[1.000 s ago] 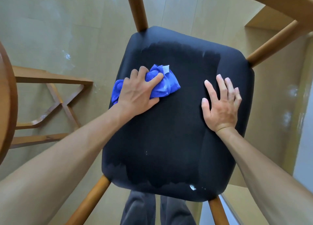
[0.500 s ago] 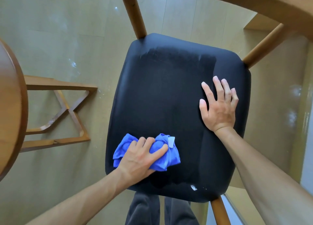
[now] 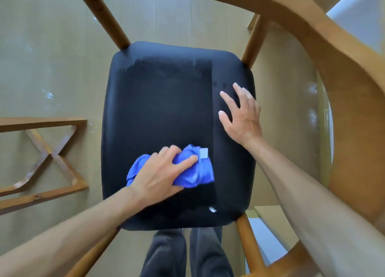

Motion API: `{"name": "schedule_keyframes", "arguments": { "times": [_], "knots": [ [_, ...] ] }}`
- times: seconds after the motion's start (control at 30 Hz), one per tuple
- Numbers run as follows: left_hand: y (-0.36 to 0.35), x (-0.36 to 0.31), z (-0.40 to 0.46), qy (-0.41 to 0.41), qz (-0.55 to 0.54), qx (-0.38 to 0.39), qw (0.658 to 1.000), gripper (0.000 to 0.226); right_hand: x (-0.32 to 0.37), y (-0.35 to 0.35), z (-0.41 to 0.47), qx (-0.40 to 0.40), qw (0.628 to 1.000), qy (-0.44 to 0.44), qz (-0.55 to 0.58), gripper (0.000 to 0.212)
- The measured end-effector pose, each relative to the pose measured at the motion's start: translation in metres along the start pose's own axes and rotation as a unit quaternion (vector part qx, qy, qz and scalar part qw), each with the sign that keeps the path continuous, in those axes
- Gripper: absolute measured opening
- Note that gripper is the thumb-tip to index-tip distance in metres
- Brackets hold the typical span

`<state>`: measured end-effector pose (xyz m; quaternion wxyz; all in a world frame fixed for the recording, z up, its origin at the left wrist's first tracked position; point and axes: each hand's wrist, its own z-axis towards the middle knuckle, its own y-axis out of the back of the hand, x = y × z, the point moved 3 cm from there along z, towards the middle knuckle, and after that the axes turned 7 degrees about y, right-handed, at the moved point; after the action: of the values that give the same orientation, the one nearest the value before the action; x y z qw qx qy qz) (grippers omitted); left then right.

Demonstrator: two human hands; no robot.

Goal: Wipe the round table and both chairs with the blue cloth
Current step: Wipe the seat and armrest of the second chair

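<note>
Head view: pale beige floor (image 3: 52, 47) under a wooden chair with a black padded seat (image 3: 162, 101); the curved backrest rail (image 3: 302, 26) arced over the top and right. At left, the round table's cross-shaped wooden base (image 3: 50, 153).

Blue cloth (image 3: 195, 170) sat bunched on the near-centre of the seat, its white tag (image 3: 204, 153) facing up. Left hand (image 3: 160, 172) lay on top of it, fingers curled over and gripping the wad. Right hand (image 3: 241, 114) was spread flat, fingers straight, just off or barely on the seat's right side, holding nothing.

Key relation: a dry, lighter strip ran front to back along the seat's right edge, directly right of the cloth and under the right hand. Left hand was on the cloth; the next stroke probably goes that way.

Versus half a second earlier: cloth had shifted right and slightly away from the front edge; right hand looked to be lifting.
</note>
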<state>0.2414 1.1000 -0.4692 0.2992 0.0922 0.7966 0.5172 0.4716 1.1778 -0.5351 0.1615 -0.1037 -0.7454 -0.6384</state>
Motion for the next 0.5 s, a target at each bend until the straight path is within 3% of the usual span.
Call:
{"name": "schedule_keyframes", "arguments": {
  "times": [0.1,0.2,0.27,0.33,0.4,0.5],
  "knots": [
    [0.02,-0.001,0.085,0.077,0.031,-0.05,0.995,0.063,-0.009,0.004,-0.008,0.029,0.99,-0.096,0.097,0.044],
    [0.002,-0.013,0.13,0.1,0.088,-0.016,0.991,0.063,-0.011,0.013,0.003,0.026,0.929,-0.177,0.324,0.041],
    [-0.015,-0.023,0.133,0.097,0.119,-0.016,0.988,0.06,-0.012,0.017,0.005,0.038,0.9,-0.202,0.384,0.047],
    [-0.027,-0.03,0.126,0.101,0.122,-0.036,0.987,0.057,-0.013,0.016,0.006,0.081,0.918,-0.186,0.34,0.049],
    [-0.037,-0.042,0.114,0.078,0.122,-0.052,0.988,0.056,-0.01,0.01,0.007,0.149,0.959,-0.128,0.203,0.044],
    [-0.058,-0.076,0.079,-0.023,0.118,-0.078,0.99,0.049,-0.011,0.003,0.01,0.158,0.978,-0.09,0.098,0.039]
  ]
}}
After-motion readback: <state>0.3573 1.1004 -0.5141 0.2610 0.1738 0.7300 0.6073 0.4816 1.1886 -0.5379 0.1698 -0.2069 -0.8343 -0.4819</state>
